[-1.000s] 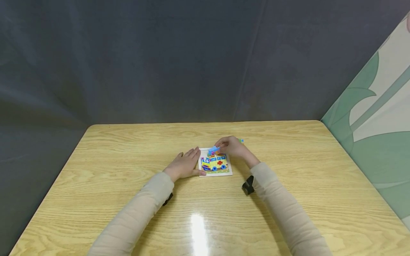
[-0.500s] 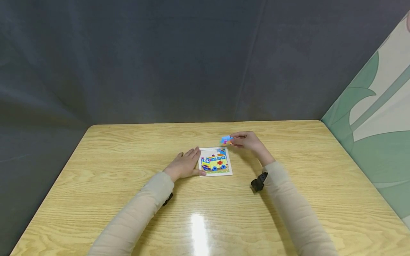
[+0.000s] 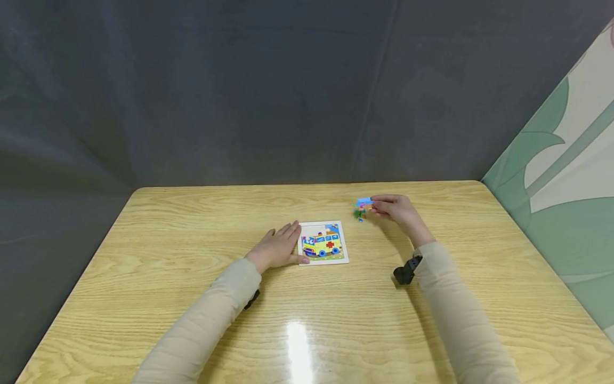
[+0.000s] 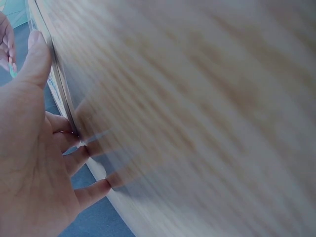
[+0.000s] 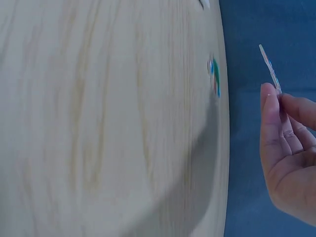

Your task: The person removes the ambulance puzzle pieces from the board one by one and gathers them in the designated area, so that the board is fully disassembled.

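My left hand (image 3: 275, 248) rests along the left side of a white-framed jigsaw puzzle (image 3: 344, 242). Its fingers lie straight at the frame's upper left, with the thumb on the lower left; the left wrist view shows these fingers (image 4: 91, 193) against the tabletop. A yellow ambulance picture fills most of the frame, and a pale bare patch shows at its upper left. Beyond the frame's far right corner, my right hand (image 3: 399, 212) pinches a blue-and-orange puzzle piece (image 3: 364, 201) between thumb and fingers, raised above the table. Below that piece lies a loose green-and-blue puzzle piece (image 3: 358, 214).
The wooden table (image 3: 192, 224) ends at a dark curtain (image 3: 268, 96) behind it. A wall panel with green leaf shapes (image 3: 575, 229) stands at the right. Black wrist cameras hang under both sleeves, the right one (image 3: 405, 272) close above the table.
My right hand has moved right and away from the puzzle frame, carrying the pinched puzzle piece from over the picture to above the loose piece. The left hand has stayed in place.
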`<state>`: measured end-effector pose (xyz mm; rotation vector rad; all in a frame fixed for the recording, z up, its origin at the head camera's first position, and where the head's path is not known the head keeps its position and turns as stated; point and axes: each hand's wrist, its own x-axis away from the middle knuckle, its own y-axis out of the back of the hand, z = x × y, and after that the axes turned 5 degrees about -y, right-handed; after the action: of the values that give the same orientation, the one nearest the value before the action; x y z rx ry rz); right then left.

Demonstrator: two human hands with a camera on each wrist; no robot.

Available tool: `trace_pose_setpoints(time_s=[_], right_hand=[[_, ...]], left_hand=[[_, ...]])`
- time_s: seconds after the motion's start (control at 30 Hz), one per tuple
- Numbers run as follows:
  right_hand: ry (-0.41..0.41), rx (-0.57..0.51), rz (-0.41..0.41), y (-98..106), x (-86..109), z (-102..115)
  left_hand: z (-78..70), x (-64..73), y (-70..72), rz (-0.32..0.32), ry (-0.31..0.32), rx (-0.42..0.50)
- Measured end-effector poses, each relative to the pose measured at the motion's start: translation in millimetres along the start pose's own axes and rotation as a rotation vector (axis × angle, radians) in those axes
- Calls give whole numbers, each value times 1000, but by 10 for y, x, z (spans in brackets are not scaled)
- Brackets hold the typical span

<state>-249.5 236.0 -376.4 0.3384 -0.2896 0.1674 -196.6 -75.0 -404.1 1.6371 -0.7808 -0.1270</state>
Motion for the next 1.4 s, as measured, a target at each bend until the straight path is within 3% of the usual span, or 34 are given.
trace_pose_setpoints(time_s=[0.4, 0.87, 1.4], right_hand=[[-84, -101, -46, 233, 7, -182], [-164, -219, -21, 353, -34, -308], [-151, -94, -59, 361, -32, -351]], left_hand=[[8, -13, -8, 3, 4, -10], [14, -16, -9, 3, 7, 0], [10, -7, -17, 3, 6, 0]])
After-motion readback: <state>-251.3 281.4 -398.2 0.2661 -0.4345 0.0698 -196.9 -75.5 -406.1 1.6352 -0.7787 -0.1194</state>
